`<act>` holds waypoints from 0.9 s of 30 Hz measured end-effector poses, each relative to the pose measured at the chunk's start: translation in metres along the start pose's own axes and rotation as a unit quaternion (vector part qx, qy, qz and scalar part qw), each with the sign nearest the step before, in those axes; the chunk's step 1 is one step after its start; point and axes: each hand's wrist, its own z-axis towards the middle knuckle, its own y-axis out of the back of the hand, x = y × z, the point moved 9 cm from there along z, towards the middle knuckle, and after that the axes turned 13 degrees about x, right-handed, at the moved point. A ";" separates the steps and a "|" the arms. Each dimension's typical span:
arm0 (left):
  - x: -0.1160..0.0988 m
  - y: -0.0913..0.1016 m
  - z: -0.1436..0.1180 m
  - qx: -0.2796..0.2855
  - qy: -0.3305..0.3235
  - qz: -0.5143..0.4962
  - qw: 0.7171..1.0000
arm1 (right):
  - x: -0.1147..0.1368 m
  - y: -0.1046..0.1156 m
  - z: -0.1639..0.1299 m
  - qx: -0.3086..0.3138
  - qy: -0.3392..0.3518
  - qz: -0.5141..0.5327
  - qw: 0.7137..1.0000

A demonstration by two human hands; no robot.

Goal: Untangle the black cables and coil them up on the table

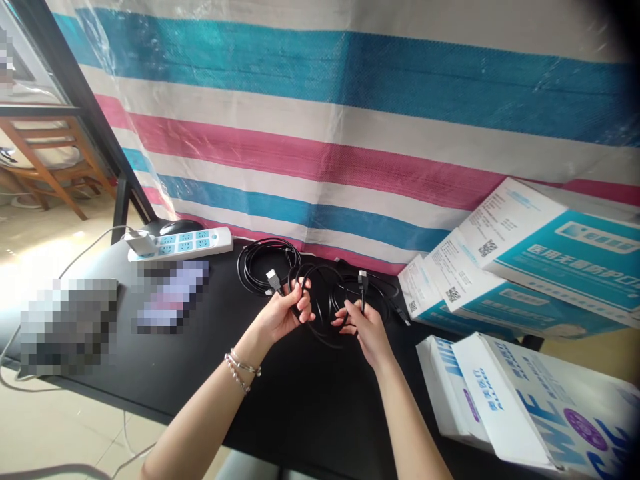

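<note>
My left hand is closed around loops of a black HDMI cable, with one plug sticking out beside the thumb. Fingers of my right hand pinch the cable just below its other plug, which points up. Between the hands, the loops hang a little above the black table. Behind the left hand lies a coiled black cable. More black cable lies behind the right hand, partly hidden by it.
A white power strip with a plugged-in charger lies at the back left, near a blurred phone. Stacked blue-white boxes and white boxes flank the right side. A striped sheet hangs behind the black table.
</note>
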 end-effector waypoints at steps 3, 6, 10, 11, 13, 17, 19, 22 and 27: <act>0.002 -0.013 0.000 0.058 0.011 0.009 0.998 | 0.001 -0.001 0.001 -0.006 0.015 -0.022 1.000; 0.005 -0.023 -0.002 0.106 0.024 -0.009 0.994 | -0.002 -0.011 0.000 0.022 -0.001 0.007 1.000; 0.008 -0.031 -0.004 0.140 0.024 -0.024 0.990 | -0.008 -0.032 -0.004 0.087 -0.046 0.089 0.991; 0.008 -0.032 -0.005 0.143 0.025 -0.023 0.989 | -0.007 -0.034 -0.005 0.094 -0.049 0.100 0.989; 0.010 -0.035 -0.005 0.148 0.032 -0.019 0.988 | -0.006 -0.035 -0.006 0.096 -0.045 0.106 0.989; 0.009 -0.030 -0.003 0.130 0.038 -0.001 0.991 | -0.002 -0.025 -0.002 0.072 -0.012 0.044 0.996; 0.009 -0.022 -0.003 0.103 0.048 0.018 0.993 | 0.001 -0.018 0.000 0.055 0.016 0.004 0.998; 0.012 -0.009 -0.003 0.055 0.075 0.048 0.995 | 0.006 -0.008 0.001 0.029 0.054 -0.011 0.998; 0.015 -0.004 -0.005 0.024 0.108 0.064 0.992 | 0.006 0.001 0.001 0.000 0.048 -0.030 0.998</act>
